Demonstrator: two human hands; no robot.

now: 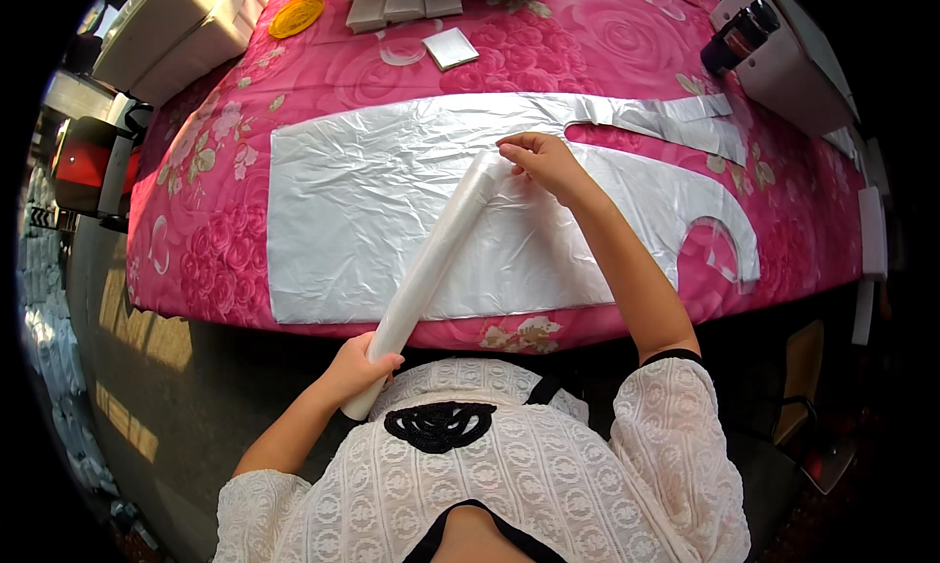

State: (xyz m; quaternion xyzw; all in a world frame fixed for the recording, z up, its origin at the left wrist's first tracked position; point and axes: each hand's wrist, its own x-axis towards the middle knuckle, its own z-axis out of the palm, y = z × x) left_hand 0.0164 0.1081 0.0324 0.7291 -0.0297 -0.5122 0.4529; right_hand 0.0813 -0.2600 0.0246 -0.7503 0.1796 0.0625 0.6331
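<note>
My left hand (358, 367) is closed round the lower end of a long roll of whitish, translucent plastic film (431, 259). The roll slants up and to the right, away from my body. At its upper end my right hand (540, 162) pinches the film's edge between thumb and fingers; exactly how much it grips is partly hidden. Beneath the roll a silvery-white plastic apron (343, 211) lies flat and creased across the table. Its curved neck loop and straps reach to the right side.
A pink floral cloth (627, 34) covers the table. Farther back are small white packets (404, 3), a single white square packet (450, 48) and a yellow round item (296, 16). A dark bottle (736, 39) stands by a white box (798, 69). A chair (798, 382) is at the right.
</note>
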